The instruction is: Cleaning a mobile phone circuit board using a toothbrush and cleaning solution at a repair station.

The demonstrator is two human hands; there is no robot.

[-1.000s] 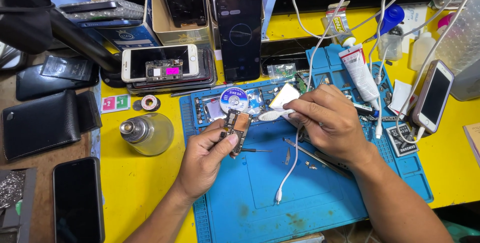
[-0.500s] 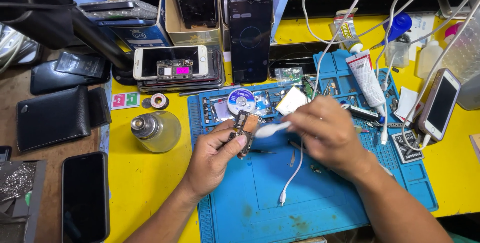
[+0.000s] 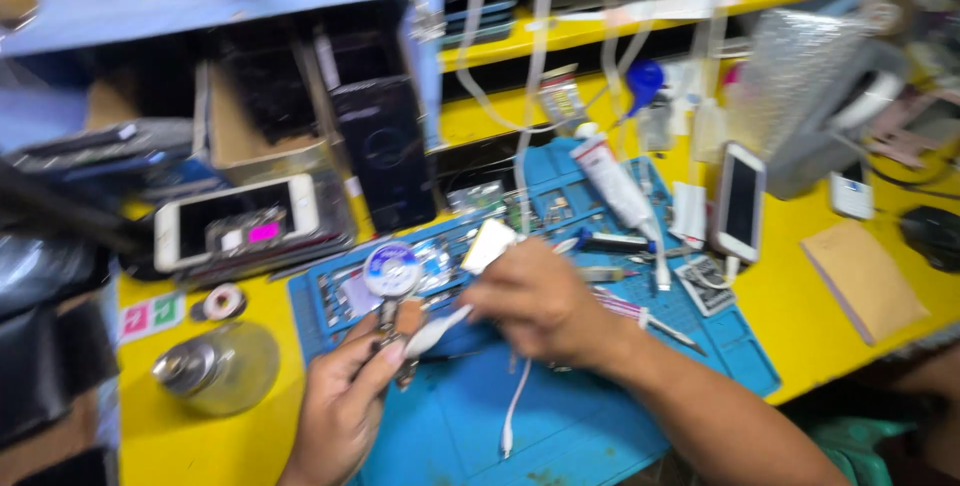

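Over the blue repair mat [image 3: 600, 426]: both hands are meeting above its near half, on the yellow bench [image 3: 190, 446].
Left hand [image 3: 345, 411]: curling its fingers shut around a small dark component [image 3: 392, 331], pinching it at thumb and fingertips.
Right hand [image 3: 540, 301]: closing on a white cable [image 3: 440, 331], bringing its plug end to the component.
Step in hand: judging by the pose, the plug is being mated or tested against the part.
Next move: probably calling for fine alignment and a steady left grip; motion blur is hiding the contact point.
Component axis: running roughly away from the person, its top pointing at the round solder-wick spool [image 3: 392, 271].
Cable: trailing down to a loose end [image 3: 507, 436] on the mat.
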